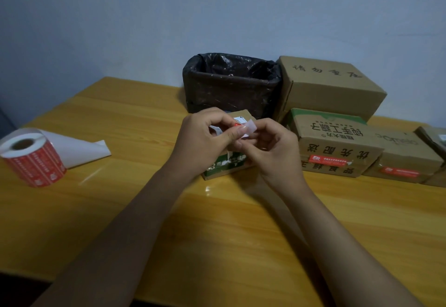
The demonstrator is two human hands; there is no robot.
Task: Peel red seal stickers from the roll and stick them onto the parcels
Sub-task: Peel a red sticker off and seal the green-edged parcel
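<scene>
Black-lined bin (231,89) behind hands (241,142) pinching red sticker (237,125).

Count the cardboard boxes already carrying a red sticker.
2, both at right: the printed box and the plain box beside it. Other boxes' fronts are hidden.

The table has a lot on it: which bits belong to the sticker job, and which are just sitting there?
Part of the job:
- hands: left, right, together peeling a red sticker from its backing paper
- sticker roll
- small parcel under the hands
- sealed parcels

Just lying about:
- bin with black bag
- large plain box
</scene>
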